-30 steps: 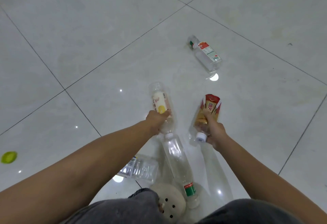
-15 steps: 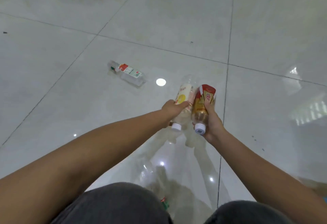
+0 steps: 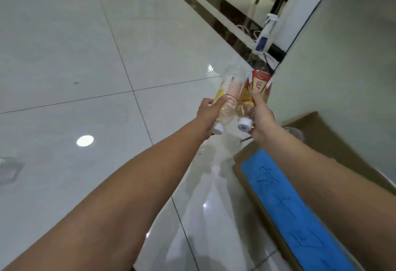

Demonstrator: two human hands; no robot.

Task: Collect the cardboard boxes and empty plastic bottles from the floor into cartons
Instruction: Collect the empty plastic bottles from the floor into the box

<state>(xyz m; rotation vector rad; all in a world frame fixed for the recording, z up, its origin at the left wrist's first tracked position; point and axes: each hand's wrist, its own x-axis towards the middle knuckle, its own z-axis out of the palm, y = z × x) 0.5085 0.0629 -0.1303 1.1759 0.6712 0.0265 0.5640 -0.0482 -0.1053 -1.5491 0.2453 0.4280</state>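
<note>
Step judged in hand: two bottles were being carried to the carton; the drop was not yet made. The next move was judged to call for both hands to be brought right, over the opening, and the grips let go there.

Tiled floor [image 3: 85,46]: pale, glossy, spread across the left and far part of the scene. A flattened clear bottle [image 3: 9,170] was noted on it at the far left edge, well apart from the hands and yet to be collected.

Carton [image 3: 317,120]: brown cardboard, set near right against the wall [image 3: 342,56], with a blue-taped flap [image 3: 285,202] turned toward the left. Most of the inside was hidden by the right forearm. One clear rounded item [image 3: 294,132] was glimpsed inside, possibly a bottle; it could not be told for certain.

Left hand [image 3: 206,116]: fingers were wrapped round the neck end of a clear bottle with a pale yellow and pink label [image 3: 232,80].

Right hand [image 3: 262,118]: closed likewise round a bottle with a red and gold label [image 3: 258,84].

Both bottles were held in the air side by side, touching or nearly so, bases pointed far and white caps [image 3: 218,129] pointed near, just left of the carton's far corner.

Spray bottle [image 3: 264,39]: stood far right by a doorway, not part of the task.
</note>
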